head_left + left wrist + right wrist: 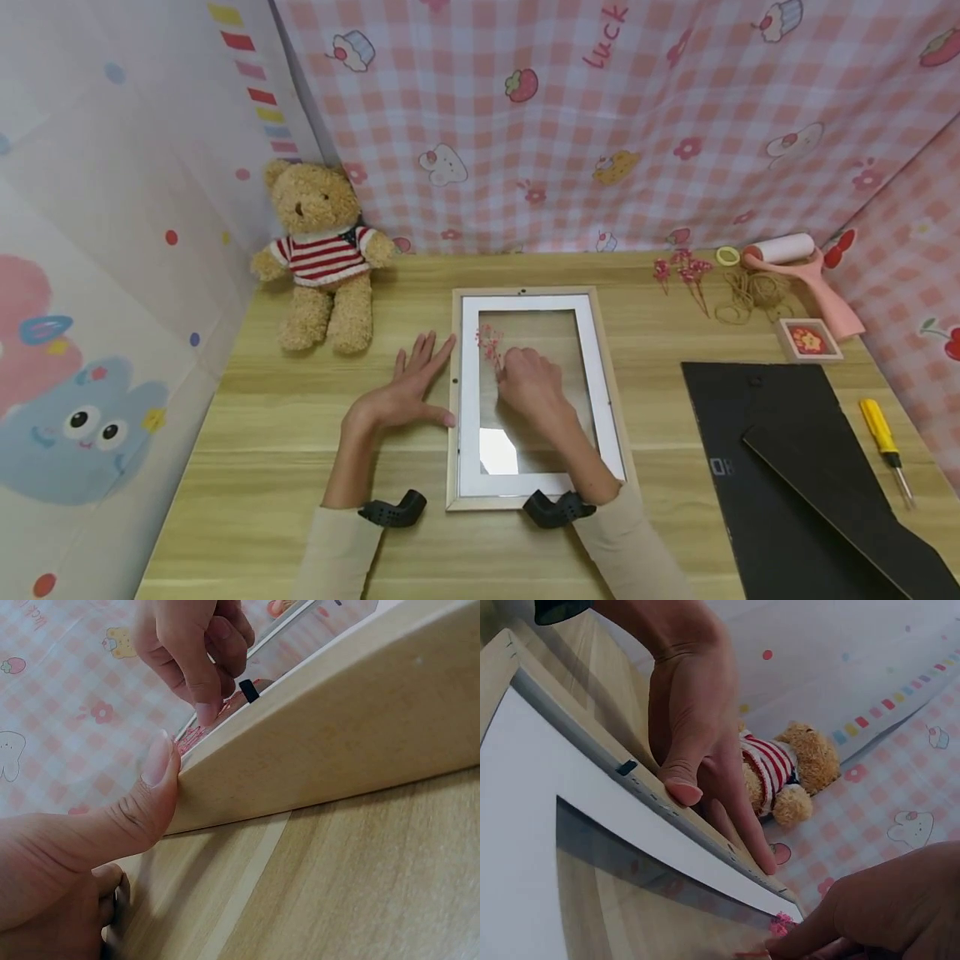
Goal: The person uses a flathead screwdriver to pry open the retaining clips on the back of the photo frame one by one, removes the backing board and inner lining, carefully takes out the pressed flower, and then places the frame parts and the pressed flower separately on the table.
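A light wooden picture frame (452, 467) with a white mat (471, 400) and a clear pane (536, 329) lies on the table. My left hand (401, 396) rests against its left side, fingers spread and thumb on the edge, as the left wrist view also shows. Over the pane, my right hand (534, 387) pinches the stem of a pink dried flower sprig (489, 340). The pink blossoms (782, 924) lie near the mat's upper left inner edge. The right fingers hide part of the stem.
A teddy bear (318, 250) sits at the back left. At the right are more pink sprigs (690, 267), twine (753, 292), a lint roller (817, 283), a small framed box (810, 340), a black backing board (750, 392) with its stand, and a yellow screwdriver (881, 429).
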Demonstrator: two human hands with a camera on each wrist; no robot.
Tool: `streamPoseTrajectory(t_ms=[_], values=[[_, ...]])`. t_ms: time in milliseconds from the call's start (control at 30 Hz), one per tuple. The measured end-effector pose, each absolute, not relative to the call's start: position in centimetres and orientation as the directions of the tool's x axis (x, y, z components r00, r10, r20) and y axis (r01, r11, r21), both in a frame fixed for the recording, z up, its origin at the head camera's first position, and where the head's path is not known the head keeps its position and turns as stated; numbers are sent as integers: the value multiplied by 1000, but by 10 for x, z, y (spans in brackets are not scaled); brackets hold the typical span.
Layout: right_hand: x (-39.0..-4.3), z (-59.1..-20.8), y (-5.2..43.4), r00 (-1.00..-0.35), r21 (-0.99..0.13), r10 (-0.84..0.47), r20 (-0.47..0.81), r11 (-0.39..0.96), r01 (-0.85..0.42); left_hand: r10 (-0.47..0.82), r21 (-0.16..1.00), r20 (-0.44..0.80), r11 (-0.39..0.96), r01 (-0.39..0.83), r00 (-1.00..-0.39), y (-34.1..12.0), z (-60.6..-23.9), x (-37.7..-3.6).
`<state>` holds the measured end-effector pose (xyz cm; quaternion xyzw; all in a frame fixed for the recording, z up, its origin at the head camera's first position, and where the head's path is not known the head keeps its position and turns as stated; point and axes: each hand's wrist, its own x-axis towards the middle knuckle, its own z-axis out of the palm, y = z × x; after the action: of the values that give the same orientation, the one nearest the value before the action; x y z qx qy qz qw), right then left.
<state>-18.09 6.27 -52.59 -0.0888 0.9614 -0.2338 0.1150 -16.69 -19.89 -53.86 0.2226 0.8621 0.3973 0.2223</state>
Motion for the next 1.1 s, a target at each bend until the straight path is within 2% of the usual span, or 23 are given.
streamPoseTrajectory(t_ms=[267,367,567,1100], values=[[-165,-471,76,-911,-711,-304,-277,703,-19,567,796,-199,569,205,-799,-198,-536,-167],[-166,-468,82,-903,-755,-326,-280,656,-3,568,798,-201,568,203,-798,-198,-535,-167],[-175,-470,98,-902,-802,-333,-274,597,23,565,795,-216,575,192,-796,-198,-536,-168],[-191,-460,156,-913,-909,-264,-310,365,203,566,790,-226,582,191,-792,-198,-533,-166]])
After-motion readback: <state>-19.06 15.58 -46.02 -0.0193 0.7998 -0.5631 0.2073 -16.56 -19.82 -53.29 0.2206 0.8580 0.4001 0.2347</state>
